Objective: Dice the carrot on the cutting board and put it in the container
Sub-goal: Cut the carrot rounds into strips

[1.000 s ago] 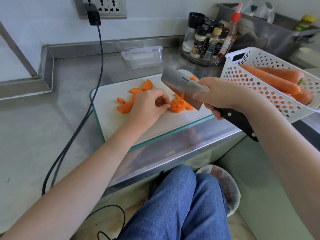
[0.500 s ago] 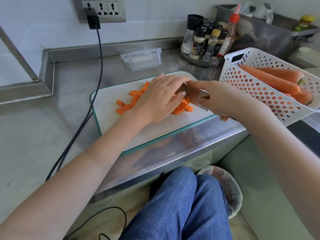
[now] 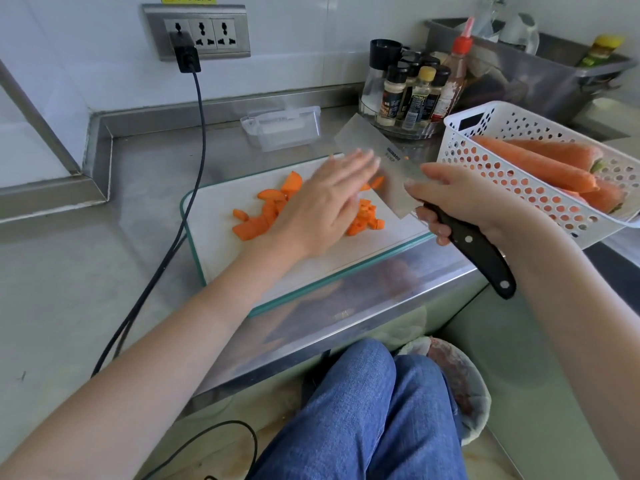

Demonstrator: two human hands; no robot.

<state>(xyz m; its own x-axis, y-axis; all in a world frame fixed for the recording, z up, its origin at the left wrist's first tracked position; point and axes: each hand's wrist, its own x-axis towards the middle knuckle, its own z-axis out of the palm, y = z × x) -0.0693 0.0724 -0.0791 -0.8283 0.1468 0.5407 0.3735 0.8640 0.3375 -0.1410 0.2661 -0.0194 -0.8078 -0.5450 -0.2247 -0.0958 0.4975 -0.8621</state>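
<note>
Orange carrot pieces (image 3: 263, 216) lie on the white cutting board (image 3: 221, 251), some sliced, some diced near the board's right side. My left hand (image 3: 325, 202) hovers flat over the pieces with straight fingers, blurred by motion, its fingertips near the cleaver blade. My right hand (image 3: 460, 199) grips the black handle of the cleaver (image 3: 377, 157), whose blade is lifted and tilted above the board's far right. A clear plastic container (image 3: 282, 129) stands behind the board by the wall.
A white perforated basket (image 3: 519, 188) with whole carrots sits at the right. Spice bottles (image 3: 412, 91) stand behind it. A black cable (image 3: 180, 216) runs from the wall socket down past the board's left edge. My knees and a bin are below the counter edge.
The cleaver came down onto the carrot with my left hand over the blade, then rose and tilted again. My left hand has opened flat and swept beside the blade.
</note>
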